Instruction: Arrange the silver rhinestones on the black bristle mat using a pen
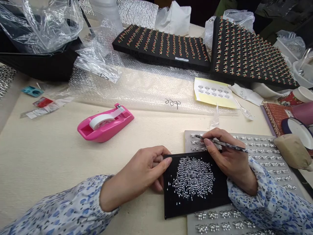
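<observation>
1. A flat, rectangular black tray (171,205) is placed at lower centre-right, its matte face scattered with tiny, glittering, silvery stones (194,178) packed into one rough patch.
2. The tray's upper left edge is pinched between thumb and fingers of the left hand (144,173).
3. A slim, pen-like tool (227,144) with a mottled black-and-white handle is gripped by the right hand (226,155), its tip angled left over the top rows of a grey board (191,223).
4. The board, partly covered by the tray, is lined with knobbly, shiny silver clusters (212,214).
5. A smooth, pink plastic tape dispenser (113,130) is set left of centre, fitted with a white roll.
6. Across the middle, crinkled, see-through bubble wrap (146,88) is spread, overlapped at right by a yellow-edged label sheet (214,92).
7. Beyond it, two black slabs (146,56) are studded with red-and-gold pieces in neat rows.
8. Open room is offered by the cream tabletop (49,147) at left; the board's right edge is crowded by a rounded tan lump (293,151).
</observation>
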Demonstrator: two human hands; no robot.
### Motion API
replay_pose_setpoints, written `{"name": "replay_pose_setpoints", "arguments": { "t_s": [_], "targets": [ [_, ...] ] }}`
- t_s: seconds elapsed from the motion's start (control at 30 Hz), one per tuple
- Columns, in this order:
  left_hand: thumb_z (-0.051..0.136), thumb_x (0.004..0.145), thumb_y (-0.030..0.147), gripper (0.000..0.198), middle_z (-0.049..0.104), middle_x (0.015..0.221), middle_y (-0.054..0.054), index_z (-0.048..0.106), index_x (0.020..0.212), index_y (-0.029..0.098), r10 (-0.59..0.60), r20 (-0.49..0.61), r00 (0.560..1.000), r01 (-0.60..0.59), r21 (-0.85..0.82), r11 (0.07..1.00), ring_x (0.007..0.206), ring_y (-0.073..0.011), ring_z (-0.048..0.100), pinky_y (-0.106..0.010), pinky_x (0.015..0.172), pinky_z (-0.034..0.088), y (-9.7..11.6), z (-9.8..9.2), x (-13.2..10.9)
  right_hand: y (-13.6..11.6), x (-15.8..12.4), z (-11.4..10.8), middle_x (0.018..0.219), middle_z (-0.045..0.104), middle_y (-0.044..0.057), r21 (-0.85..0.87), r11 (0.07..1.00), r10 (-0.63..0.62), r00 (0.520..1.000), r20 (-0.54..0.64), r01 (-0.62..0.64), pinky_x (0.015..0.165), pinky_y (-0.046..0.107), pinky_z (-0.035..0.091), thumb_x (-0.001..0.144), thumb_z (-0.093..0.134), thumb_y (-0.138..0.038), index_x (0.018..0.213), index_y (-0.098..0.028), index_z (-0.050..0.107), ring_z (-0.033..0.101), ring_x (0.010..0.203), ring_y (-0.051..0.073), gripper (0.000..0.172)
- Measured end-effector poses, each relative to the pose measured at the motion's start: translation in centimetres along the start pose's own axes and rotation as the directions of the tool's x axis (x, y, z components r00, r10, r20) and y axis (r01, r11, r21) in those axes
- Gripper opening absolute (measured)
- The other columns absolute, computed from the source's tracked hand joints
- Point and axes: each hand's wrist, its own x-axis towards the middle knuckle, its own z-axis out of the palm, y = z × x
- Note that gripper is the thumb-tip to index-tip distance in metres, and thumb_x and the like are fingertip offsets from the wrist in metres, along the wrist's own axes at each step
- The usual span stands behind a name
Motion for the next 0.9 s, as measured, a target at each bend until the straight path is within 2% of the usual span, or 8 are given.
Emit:
{"name": "replay_pose_setpoints", "arguments": {
  "t_s": [0.53, 0.73, 0.9],
  "targets": [
    [0.046, 0.088, 0.038, 0.025, 0.059, 0.063, 0.0, 0.05, 0.092, 0.014, 0.001, 0.003, 1.0, -0.001, 0.007, 1.0, 0.046, -0.0119, 0.061, -0.016, 0.042, 0.048, -0.08, -0.13, 0.06, -0.1, -0.18, -0.02, 0.079, 0.061, 0.001, 0.017, 1.0, -0.001, 0.999, -0.053, 0.002, 0.067, 0.029, 0.045, 0.077, 0.055, -0.01, 0.085, -0.018, 0.059, 0.058, 0.074, 0.013, 0.012],
    [0.047, 0.088, 0.038, 0.025, 0.058, 0.062, 0.001, 0.05, 0.092, 0.013, 0.0, 0.003, 1.0, 0.0, -0.01, 1.0, 0.046, -0.0113, 0.061, -0.016, 0.042, 0.048, -0.05, -0.06, 0.04, 0.0, -0.36, 0.01, 0.077, 0.061, 0.002, 0.091, 0.996, -0.022, 1.0, -0.011, 0.022, 0.064, 0.031, 0.046, 0.075, 0.055, -0.008, 0.086, -0.018, 0.059, 0.057, 0.072, 0.014, 0.015],
    [0.047, 0.088, 0.038, 0.026, 0.059, 0.062, 0.001, 0.05, 0.092, 0.013, 0.002, -0.002, 1.0, -0.002, 0.001, 1.0, 0.046, -0.0113, 0.061, -0.015, 0.041, 0.048, -0.02, 0.01, 0.06, -0.04, -0.34, 0.07, 0.077, 0.061, 0.001, 0.071, 0.997, -0.023, 1.0, -0.016, 0.024, 0.065, 0.031, 0.046, 0.075, 0.055, -0.008, 0.085, -0.018, 0.059, 0.057, 0.072, 0.013, 0.015]
  ]
}}
